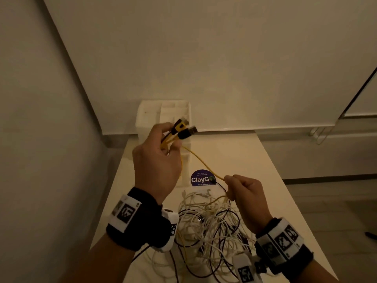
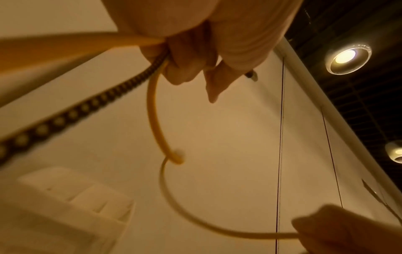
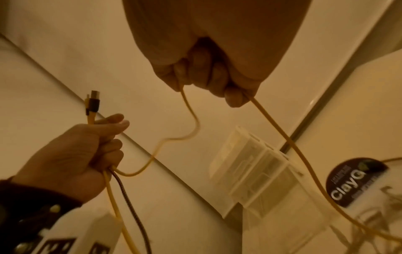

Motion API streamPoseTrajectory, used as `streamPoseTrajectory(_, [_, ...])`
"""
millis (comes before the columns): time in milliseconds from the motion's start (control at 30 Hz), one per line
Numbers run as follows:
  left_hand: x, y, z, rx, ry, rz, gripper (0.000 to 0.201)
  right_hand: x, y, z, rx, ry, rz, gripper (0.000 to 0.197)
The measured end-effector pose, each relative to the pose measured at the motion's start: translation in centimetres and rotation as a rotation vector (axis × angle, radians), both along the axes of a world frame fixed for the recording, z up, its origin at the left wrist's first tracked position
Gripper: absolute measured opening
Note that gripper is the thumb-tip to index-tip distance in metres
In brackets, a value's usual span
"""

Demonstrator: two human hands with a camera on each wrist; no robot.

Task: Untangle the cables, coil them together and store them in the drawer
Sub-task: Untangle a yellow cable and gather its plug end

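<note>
My left hand (image 1: 161,148) is raised above the table and grips the plug ends of a yellow cable (image 1: 201,162) and a dark braided cable (image 3: 123,187); the two plugs (image 1: 183,127) stick out above its fingers. The yellow cable runs down and right to my right hand (image 1: 234,184), which pinches it just above a tangled heap of white, black and yellow cables (image 1: 210,225) on the table. The right wrist view shows the yellow cable (image 3: 191,123) passing through my curled right fingers (image 3: 233,96). A white plastic drawer unit (image 1: 163,113) stands at the table's far end.
The white table (image 1: 265,176) sits in a wall corner, with bare walls to the left and behind. A round dark "ClayGo" sticker (image 1: 201,179) lies on it between the drawer unit and the heap. Floor shows to the right of the table.
</note>
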State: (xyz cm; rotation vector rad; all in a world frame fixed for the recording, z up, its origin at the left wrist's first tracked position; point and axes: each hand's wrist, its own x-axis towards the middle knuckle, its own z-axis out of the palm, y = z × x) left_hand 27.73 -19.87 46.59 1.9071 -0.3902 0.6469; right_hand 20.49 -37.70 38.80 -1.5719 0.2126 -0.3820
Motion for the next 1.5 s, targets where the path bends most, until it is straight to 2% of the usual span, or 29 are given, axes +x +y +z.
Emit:
streamPoseTrajectory(67, [-0.6, 0.1, -0.7, 0.015, -0.021, -0.050, 0.019, 0.3, 0.3, 1.2, -0.003, -0.005, -0.010, 0.045])
streamPoseTrajectory(167, [-1.6, -0.8, -1.3, 0.043, 0.151, -0.358, 0.027, 0.2, 1.0, 2.6, -0.021, -0.043, 0.065, 0.037])
streamPoseTrajectory(267, [-2.2, -1.8, -1.9, 0.173, 0.180, -0.478, 0.007, 0.0, 1.7, 4.0, 0.049, -0.149, 0.136, 0.040])
streamPoseTrajectory(367, [-2.1, -1.7, -2.2, 0.143, 0.160, -0.439, 0.016, -0.2, 1.2, 4.1, 0.047, -0.170, 0.168, 0.043])
streamPoseTrajectory(433, [-1.8, -1.4, -1.6, 0.133, 0.132, -0.387, 0.017, -0.7, 0.9, 3.6, 0.007, -0.121, 0.219, 0.049])
streamPoseTrajectory(533, [-1.3, -0.7, -0.2, 0.086, 0.058, -0.249, 0.019, -1.5, 0.6, 2.8, -0.023, -0.077, 0.295, 0.041])
streamPoseTrajectory(600, [-0.6, -0.1, 0.5, 0.024, 0.023, -0.160, 0.019, -1.9, 0.4, 2.2, -0.008, -0.050, 0.270, 0.041])
streamPoseTrajectory(733, [-0.5, 0.2, 0.3, -0.041, 0.024, -0.103, 0.023, -2.1, 0.2, 2.0, 0.022, -0.015, 0.161, 0.040])
streamPoseTrajectory(800, [-1.8, -0.4, 0.2, -0.075, 0.048, -0.140, 0.014, -2.0, 0.5, 2.2, 0.056, 0.000, 0.090, 0.041])
streamPoseTrajectory(867, [-3.1, -1.1, 0.0, -0.078, 0.078, -0.266, 0.020, -1.8, 0.8, 2.6, 0.072, -0.001, 0.051, 0.042])
streamPoseTrajectory(933, [-4.0, -1.9, -0.8, -0.005, 0.152, -0.401, 0.028, -1.8, 1.0, 3.1, 0.103, -0.038, 0.075, 0.041])
streamPoseTrajectory(1000, [-4.3, -2.4, -1.6, 0.077, 0.192, -0.491, 0.021, -1.9, 1.4, 3.9, 0.159, -0.084, 0.127, 0.034])
streamPoseTrajectory(1067, [-4.3, -2.6, -1.9, 0.098, 0.185, -0.505, 0.013, -1.9, 1.6, 4.4, 0.211, -0.107, 0.153, 0.032])
streamPoseTrajectory(1167, [-4.4, -2.5, -1.5, 0.066, 0.175, -0.496, 0.017, -2.2, 1.7, 4.5, 0.221, -0.109, 0.200, 0.038])
streamPoseTrajectory(1233, [-4.1, -2.0, -1.1, 0.089, 0.162, -0.455, 0.017, -2.7, 1.5, 4.3, 0.209, -0.070, 0.259, 0.039])
streamPoseTrajectory(1300, [-3.6, -1.5, -0.4, 0.094, 0.137, -0.388, 0.027, -3.1, 1.3, 3.9, 0.205, -0.055, 0.320, 0.038])
streamPoseTrajectory(1367, [-3.0, -0.9, 0.4, 0.076, 0.083, -0.310, 0.026, -3.4, 1.2, 3.4, 0.179, -0.055, 0.358, 0.035])
streamPoseTrajectory(1433, [-2.4, 0.0, 1.3, -0.018, 0.064, -0.202, 0.018, -3.7, 1.2, 2.4, 0.131, -0.023, 0.352, 0.035])
streamPoseTrajectory(1500, [-1.4, 1.1, 1.7, -0.111, 0.070, -0.112, 0.021, -4.2, 1.2, 1.3, 0.095, 0.024, 0.309, 0.038])
